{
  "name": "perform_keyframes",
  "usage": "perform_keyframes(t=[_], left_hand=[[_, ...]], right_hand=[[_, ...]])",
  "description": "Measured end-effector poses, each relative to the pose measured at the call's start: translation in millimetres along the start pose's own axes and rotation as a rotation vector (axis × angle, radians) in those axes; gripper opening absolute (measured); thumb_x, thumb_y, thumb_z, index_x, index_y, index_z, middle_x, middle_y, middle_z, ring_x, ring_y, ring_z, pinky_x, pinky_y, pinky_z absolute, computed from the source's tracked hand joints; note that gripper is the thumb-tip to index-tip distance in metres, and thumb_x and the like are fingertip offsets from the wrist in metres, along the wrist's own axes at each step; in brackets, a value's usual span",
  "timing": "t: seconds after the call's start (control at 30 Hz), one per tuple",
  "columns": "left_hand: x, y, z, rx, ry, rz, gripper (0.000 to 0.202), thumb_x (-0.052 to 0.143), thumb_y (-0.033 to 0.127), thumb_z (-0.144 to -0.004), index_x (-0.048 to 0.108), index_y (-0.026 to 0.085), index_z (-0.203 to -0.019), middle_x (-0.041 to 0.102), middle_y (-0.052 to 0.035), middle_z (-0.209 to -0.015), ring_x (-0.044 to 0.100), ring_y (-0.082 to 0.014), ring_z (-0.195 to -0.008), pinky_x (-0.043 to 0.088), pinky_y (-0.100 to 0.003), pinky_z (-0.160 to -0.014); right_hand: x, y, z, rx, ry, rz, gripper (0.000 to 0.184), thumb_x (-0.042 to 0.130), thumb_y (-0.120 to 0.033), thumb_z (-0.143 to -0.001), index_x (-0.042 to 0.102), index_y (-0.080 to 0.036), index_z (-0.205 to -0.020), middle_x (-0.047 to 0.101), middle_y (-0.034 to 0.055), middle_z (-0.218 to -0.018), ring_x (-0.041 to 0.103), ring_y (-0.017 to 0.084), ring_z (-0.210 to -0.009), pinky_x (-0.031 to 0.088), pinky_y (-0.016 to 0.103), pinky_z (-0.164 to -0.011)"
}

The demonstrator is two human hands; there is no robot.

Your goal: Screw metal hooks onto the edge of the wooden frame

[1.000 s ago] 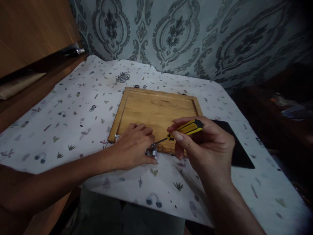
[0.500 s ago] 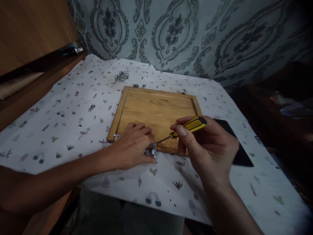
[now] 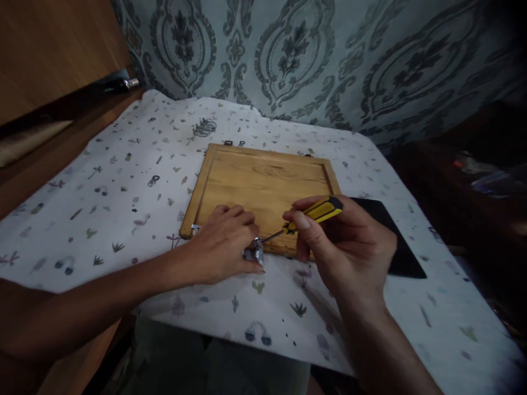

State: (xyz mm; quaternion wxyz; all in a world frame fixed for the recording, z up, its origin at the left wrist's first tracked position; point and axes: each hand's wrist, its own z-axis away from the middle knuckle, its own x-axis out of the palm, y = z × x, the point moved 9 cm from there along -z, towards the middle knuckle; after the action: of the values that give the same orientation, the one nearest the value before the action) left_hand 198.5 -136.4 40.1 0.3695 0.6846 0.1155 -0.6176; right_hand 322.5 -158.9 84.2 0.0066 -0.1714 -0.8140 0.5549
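A wooden panel with a raised frame lies on the patterned cloth. At its near edge, my left hand holds a shiny metal latch-like fitting between thumb and fingers, the fingers resting over the wood. In my right hand is a yellow and black screwdriver, pinched by the handle and slanting down to the left. Its tip meets the fitting; the exact contact point is too small to make out. Another small metal fitting sits at the panel's near left corner.
Behind the panel, a cluster of small metal pieces lies on the cloth. A black flat object is partly under my right hand. A wooden shelf runs along the left; a patterned wall stands behind.
My right hand and the screwdriver have shifted slightly to the left, the handle a little turned. My left hand stays at the fitting.
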Motion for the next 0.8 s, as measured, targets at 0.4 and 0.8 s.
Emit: perform_keyframes(t=[0.4, 0.8], left_hand=[[-0.1, 0.2, 0.7, -0.003, -0.005, -0.026, 0.044, 0.075, 0.055, -0.077, 0.067, 0.016, -0.094, 0.060, -0.0056, -0.096, 0.053, -0.0250, -0.098, 0.038, -0.040, -0.089], [1.6, -1.4, 0.9, -0.004, 0.002, -0.013, 0.042, 0.076, 0.053, -0.076, 0.065, 0.016, -0.092, 0.060, -0.0040, -0.097, 0.053, -0.0240, -0.097, 0.037, -0.039, -0.088]], right_hand=[[5.5, -1.1, 2.8, -0.027, -0.073, 0.018, 0.010, 0.073, -0.031, -0.086, 0.067, -0.023, -0.087, 0.067, -0.0030, -0.072, 0.052, 0.007, -0.042, 0.044, 0.020, -0.034], [-4.2, -12.3, 2.6, -0.112, 0.024, 0.037, 0.007, 0.072, -0.028, -0.088, 0.067, -0.023, -0.087, 0.068, -0.0018, -0.080, 0.051, 0.006, -0.039, 0.042, 0.023, -0.035]])
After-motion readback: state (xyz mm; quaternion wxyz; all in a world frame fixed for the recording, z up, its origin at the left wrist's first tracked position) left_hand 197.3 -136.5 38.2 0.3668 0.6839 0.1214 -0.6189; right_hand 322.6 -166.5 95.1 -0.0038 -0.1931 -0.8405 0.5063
